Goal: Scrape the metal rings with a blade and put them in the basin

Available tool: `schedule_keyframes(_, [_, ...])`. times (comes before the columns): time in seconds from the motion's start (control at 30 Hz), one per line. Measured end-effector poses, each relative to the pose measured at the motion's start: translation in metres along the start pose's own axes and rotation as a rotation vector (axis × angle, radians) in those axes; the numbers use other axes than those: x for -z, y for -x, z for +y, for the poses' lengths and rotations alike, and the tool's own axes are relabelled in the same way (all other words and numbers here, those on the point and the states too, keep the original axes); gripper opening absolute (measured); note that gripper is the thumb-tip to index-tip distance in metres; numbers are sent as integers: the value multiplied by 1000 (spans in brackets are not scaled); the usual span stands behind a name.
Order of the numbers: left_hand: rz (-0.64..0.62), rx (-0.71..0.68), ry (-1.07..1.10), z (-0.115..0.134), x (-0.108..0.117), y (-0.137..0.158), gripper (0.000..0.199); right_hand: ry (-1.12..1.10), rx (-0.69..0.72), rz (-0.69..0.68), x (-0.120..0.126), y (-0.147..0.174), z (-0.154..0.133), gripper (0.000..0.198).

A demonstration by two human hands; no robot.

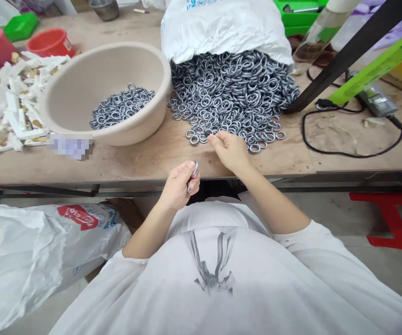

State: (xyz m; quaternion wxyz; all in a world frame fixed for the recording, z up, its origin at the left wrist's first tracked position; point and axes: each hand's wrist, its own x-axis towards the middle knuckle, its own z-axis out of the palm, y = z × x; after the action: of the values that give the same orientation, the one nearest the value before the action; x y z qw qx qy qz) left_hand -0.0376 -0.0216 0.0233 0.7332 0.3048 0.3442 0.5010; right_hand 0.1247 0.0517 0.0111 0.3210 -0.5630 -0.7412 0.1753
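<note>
My left hand (181,185) is closed around grey metal rings (195,168), in front of the table's near edge. Parts of shiny rim show above and below its fingers; whether this is one ring or two I cannot tell. At the front of a heap of similar rings (235,93), my right hand (230,150) is closed in a pinch. Something small and dark shows at its fingertips, too small to name. The heap spills from the mouth of a white woven sack (225,28). Left of it, a beige basin (71,88) holds more rings (124,107).
White plastic scraps (16,107) lie beside the basin, with a red bowl (49,43) behind. A dark post (343,58), a green strip (378,65) and a black cable (303,135) occupy the right. A white sack (47,242) stands below the table at left, a red stool (392,223) at right.
</note>
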Motion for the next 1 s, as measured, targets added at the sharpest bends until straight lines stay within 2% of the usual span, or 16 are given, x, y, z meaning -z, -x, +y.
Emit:
schedule_keyframes(0.03, [12,-11,-7,2,1,1,50,127,10,-22,-1,-8,0,33])
schedule_keyframes(0.07, [38,-31,-11,3,3,2,49,215,65,-59,-4,-16,-1,19])
schedule_keyframes(0.1, [72,-54,-15,5,5,1,47,293,130,-100,-7,-22,-4,15])
schedule_keyframes(0.17, [138,-99,-32,7,11,-2,43,430,179,-183,-14,-33,-10,23])
schedule_keyframes(0.23, [179,-143,-59,10,17,-6,39,497,165,-222,-19,-41,-13,15])
schedule_keyframes(0.3, [210,-175,-80,12,23,-8,37,470,133,-209,-20,-46,-11,13])
schedule_keyframes(0.37, [236,-178,-70,14,25,-11,39,342,91,-157,-16,-48,-5,12])
schedule_keyframes(0.43, [233,-142,-24,15,24,-14,39,74,46,-120,-10,-45,-1,16])
schedule_keyframes(0.53, [191,-113,13,11,15,-20,37,-614,-9,-248,0,-28,-4,39])
schedule_keyframes(0.6, [162,-153,-54,4,8,-25,39,-922,-84,-385,4,-14,-12,61])
schedule_keyframes(0.67, [130,-214,-171,-4,1,-27,44,-1038,-144,-401,6,-1,-22,68])
schedule_keyframes(0.77, [102,-276,-269,-15,-4,-28,51,-1094,-157,-312,5,13,-32,69])
schedule_keyframes(0.87, [130,-292,-234,-19,-6,-27,52,-1144,-91,-287,3,20,-34,62])
schedule_keyframes(0.93, [151,-267,-189,-18,-7,-25,51,-1169,-53,-304,1,22,-32,58])
schedule_keyframes(1.0, [137,-221,-135,-15,-8,-23,50,-1150,-52,-259,0,23,-29,57])
